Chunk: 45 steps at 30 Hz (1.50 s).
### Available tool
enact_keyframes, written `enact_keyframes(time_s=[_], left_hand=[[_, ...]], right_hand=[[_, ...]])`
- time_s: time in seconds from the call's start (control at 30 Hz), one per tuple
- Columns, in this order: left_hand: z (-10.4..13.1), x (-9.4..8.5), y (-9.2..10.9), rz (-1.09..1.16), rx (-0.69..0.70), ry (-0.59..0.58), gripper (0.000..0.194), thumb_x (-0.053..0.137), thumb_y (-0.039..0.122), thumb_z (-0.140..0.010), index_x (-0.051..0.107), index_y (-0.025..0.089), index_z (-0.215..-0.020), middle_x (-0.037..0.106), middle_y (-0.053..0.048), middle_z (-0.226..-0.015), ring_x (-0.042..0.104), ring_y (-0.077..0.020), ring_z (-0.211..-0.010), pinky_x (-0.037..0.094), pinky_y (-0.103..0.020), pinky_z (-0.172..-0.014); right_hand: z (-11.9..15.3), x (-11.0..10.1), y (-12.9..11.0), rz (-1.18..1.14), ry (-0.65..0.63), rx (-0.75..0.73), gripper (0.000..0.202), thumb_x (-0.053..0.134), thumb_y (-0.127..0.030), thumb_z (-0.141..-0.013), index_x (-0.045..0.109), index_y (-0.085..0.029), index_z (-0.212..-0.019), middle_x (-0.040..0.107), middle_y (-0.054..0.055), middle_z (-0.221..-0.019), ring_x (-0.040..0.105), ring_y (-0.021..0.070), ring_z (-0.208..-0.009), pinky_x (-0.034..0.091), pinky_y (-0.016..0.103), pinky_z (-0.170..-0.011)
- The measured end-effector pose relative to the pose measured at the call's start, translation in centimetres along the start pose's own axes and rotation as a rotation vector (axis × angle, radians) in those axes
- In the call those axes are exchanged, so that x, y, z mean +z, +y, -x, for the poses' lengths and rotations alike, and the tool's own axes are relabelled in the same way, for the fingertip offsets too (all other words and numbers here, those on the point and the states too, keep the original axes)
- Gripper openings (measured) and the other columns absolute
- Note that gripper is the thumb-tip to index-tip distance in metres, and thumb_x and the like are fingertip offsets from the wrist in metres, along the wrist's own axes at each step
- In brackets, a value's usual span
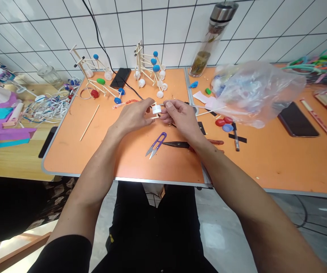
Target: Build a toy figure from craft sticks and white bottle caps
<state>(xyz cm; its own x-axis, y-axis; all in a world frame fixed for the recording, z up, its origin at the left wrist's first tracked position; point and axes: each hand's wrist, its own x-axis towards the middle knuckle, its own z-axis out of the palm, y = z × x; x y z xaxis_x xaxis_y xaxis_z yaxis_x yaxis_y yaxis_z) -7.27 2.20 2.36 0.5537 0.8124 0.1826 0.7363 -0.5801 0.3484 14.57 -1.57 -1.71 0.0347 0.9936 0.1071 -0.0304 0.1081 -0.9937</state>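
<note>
Between my two hands is a white bottle cap (157, 109) with a thin wooden stick through or against it. My left hand (133, 115) is closed at the fingertips on the stick and the cap's left side. My right hand (180, 115) pinches from the right, where a thin dark piece meets the cap; I cannot make out what it is. Just below lie purple thread snips (157, 144), blades apart. Dark-bladed scissors (177, 144) with reddish handles rest partly under my right wrist. A loose wooden stick (89, 123) lies to the left.
Stick frames with coloured caps (102, 81) (149, 68) stand at the back beside a phone (120, 78). A tall glass bottle (208, 41) is by the wall. On the right are a plastic bag (254, 91), a pen (235, 137) and another phone (298, 119).
</note>
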Motion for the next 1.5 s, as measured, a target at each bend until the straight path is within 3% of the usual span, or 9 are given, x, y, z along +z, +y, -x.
enact_keyframes(time_s=[0.13, 0.27, 0.6, 0.83, 1.0, 1.2, 1.5], left_hand=[[-0.1, 0.0, 0.1, -0.002, -0.047, 0.055, 0.042, 0.081, 0.031, -0.091, 0.067, 0.025, -0.13, 0.083, -0.009, -0.123, 0.079, -0.0291, -0.106, 0.051, -0.036, -0.083], [-0.1, 0.0, 0.3, -0.019, -0.07, 0.105, 0.042, 0.078, 0.033, -0.095, 0.066, 0.026, -0.135, 0.083, -0.01, -0.128, 0.079, -0.0309, -0.115, 0.054, -0.038, -0.089], [-0.3, 0.3, 1.1, -0.131, -0.071, 0.153, 0.042, 0.074, 0.032, -0.099, 0.065, 0.029, -0.14, 0.081, -0.012, -0.134, 0.077, -0.0346, -0.121, 0.056, -0.041, -0.094], [-0.4, 0.8, 1.1, -0.173, -0.019, 0.144, 0.044, 0.069, 0.033, -0.1, 0.063, 0.028, -0.143, 0.081, -0.013, -0.136, 0.075, -0.0365, -0.126, 0.055, -0.044, -0.096], [-0.4, 0.9, 1.4, -0.193, -0.025, 0.122, 0.044, 0.068, 0.034, -0.101, 0.063, 0.026, -0.145, 0.081, -0.013, -0.137, 0.076, -0.0365, -0.126, 0.055, -0.045, -0.098], [-0.4, 1.1, 1.7, -0.25, -0.035, 0.126, 0.044, 0.067, 0.032, -0.102, 0.062, 0.025, -0.146, 0.081, -0.013, -0.136, 0.076, -0.0351, -0.128, 0.056, -0.043, -0.098], [-0.4, 1.3, 1.7, -0.256, -0.029, 0.123, 0.046, 0.068, 0.032, -0.102, 0.063, 0.025, -0.147, 0.081, -0.013, -0.135, 0.077, -0.0354, -0.125, 0.056, -0.043, -0.095]], right_hand=[[0.2, 0.1, -0.3, 0.021, 0.071, -0.003, 0.05, 0.086, -0.072, -0.094, 0.073, -0.025, -0.108, 0.083, 0.004, -0.1, 0.08, 0.0156, -0.083, 0.069, 0.027, -0.075], [0.5, 0.5, -0.5, 0.004, 0.046, 0.019, 0.039, 0.09, -0.058, -0.094, 0.072, -0.024, -0.1, 0.081, 0.004, -0.095, 0.078, 0.0154, -0.08, 0.068, 0.028, -0.075], [1.0, 1.1, -0.8, -0.025, 0.01, 0.08, 0.037, 0.099, -0.048, -0.084, 0.075, -0.023, -0.093, 0.079, 0.002, -0.084, 0.077, 0.015, -0.074, 0.068, 0.027, -0.069], [0.8, 1.5, -0.5, -0.049, 0.015, 0.085, 0.041, 0.103, -0.051, -0.08, 0.075, -0.023, -0.089, 0.078, 0.001, -0.079, 0.076, 0.0143, -0.07, 0.067, 0.025, -0.065], [0.9, 1.8, -0.8, -0.053, 0.04, 0.094, 0.033, 0.102, -0.039, -0.083, 0.074, -0.021, -0.084, 0.078, 0.0, -0.075, 0.075, 0.0121, -0.066, 0.064, 0.021, -0.061], [1.1, 2.0, -1.3, -0.028, 0.062, 0.12, 0.016, 0.086, -0.018, -0.093, 0.073, -0.019, -0.084, 0.078, 0.0, -0.072, 0.074, 0.0108, -0.061, 0.062, 0.019, -0.059], [1.0, 2.1, -1.1, -0.018, 0.065, 0.12, 0.016, 0.087, -0.019, -0.092, 0.074, -0.019, -0.082, 0.078, -0.001, -0.072, 0.073, 0.0109, -0.06, 0.062, 0.019, -0.057]])
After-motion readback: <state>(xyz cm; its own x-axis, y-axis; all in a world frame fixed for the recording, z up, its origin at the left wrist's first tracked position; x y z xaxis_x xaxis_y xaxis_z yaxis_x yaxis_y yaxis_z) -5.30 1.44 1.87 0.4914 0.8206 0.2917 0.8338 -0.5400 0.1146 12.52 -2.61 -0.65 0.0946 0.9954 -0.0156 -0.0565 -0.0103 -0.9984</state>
